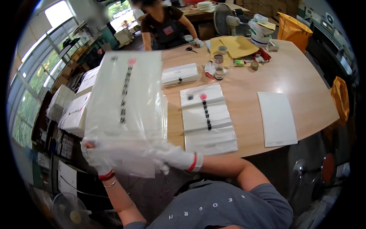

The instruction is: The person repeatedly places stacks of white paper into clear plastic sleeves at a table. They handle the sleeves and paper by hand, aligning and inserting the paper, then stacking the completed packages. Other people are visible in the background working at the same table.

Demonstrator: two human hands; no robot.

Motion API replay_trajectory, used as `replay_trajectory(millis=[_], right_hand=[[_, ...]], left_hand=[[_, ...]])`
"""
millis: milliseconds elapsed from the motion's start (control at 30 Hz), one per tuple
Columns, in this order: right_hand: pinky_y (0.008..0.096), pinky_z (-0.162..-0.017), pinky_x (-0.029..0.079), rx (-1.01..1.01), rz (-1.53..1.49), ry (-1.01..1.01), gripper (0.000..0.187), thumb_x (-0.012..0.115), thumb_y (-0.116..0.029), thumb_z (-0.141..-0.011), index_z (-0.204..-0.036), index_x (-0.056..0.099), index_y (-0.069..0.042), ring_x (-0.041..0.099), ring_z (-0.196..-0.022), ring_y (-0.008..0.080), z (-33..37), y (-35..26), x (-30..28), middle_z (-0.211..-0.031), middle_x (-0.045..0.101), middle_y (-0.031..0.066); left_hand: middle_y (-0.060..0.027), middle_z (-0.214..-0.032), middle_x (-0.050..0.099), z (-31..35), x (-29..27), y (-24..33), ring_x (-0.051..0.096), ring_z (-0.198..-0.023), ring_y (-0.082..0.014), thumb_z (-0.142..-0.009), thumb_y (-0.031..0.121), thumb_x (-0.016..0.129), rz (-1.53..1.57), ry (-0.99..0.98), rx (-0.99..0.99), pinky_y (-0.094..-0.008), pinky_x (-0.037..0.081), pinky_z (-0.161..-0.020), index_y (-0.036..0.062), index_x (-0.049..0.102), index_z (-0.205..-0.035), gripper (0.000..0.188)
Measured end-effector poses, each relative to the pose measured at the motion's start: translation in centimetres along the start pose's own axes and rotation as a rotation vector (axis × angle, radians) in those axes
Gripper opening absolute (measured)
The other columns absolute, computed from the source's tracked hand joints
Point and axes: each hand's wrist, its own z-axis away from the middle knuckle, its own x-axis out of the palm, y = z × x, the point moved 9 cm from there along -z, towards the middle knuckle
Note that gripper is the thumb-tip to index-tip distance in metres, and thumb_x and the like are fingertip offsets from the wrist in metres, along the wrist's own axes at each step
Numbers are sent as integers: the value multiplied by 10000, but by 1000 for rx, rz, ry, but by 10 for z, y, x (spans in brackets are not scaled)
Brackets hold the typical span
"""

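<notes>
A large clear plastic bag (146, 87) with white sheets inside is tilted up at the left of the table, a red round mark and a column of black characters showing. My left hand (95, 158), in a white glove with a red cuff, grips its lower left edge. My right hand (173, 155), also gloved, is at the lower right, against the loose plastic at the bag's near end; its fingers are smeared by motion. A similar bagged pack (219, 126) lies flat to the right. Farther right lies a plain white pad or sheet stack (277, 120).
Across the wooden table (248, 80), a person (164, 24) rests a gloved hand near scissors (191, 49). A wrapped pack (179, 72), clear jar (218, 68), yellow paper (238, 46) and white bucket (261, 34) stand or lie about. White stacks (76, 114) are left; a stool (328, 168) is right.
</notes>
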Motion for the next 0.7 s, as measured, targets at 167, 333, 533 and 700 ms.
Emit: replay_trajectory(millis=[167, 333, 533, 700], right_hand=[[239, -602, 504, -433, 151, 253, 307, 482, -224, -920, -1148, 511, -21, 594, -736, 110, 36, -3, -29, -905, 594, 56], [291, -592, 519, -69, -93, 1000, 225, 497, -225, -906, -1035, 534, -44, 571, -698, 139, 179, 141, -200, -832, 567, 55], [286, -570, 520, -37, -113, 1331, 288, 522, -233, -893, -1089, 507, -22, 565, -632, 129, 320, 129, -262, -780, 551, 64], [285, -569, 513, 41, -222, 1242, 278, 520, -232, -895, -1067, 504, -14, 567, -628, 134, 336, 139, -294, -767, 552, 67]], left_hand=[[-149, -1175, 464, 101, 4, -59, 476, -1047, -220, -955, 316, 333, 76, 407, -461, -350, 387, -910, 14, 417, -1212, 406], [-136, -848, 577, 226, 263, -101, 580, -771, -270, -752, 16, 619, -275, -707, -289, -296, 462, -723, 14, 595, -871, 121], [-81, -848, 588, 243, 431, -196, 510, -878, -298, -748, 306, 617, -704, -796, -89, -421, 411, -777, 89, 606, -779, 220], [-131, -835, 576, 248, 429, -248, 507, -868, -326, -786, 292, 562, -752, -1012, -343, -408, 421, -756, 60, 596, -724, 243]])
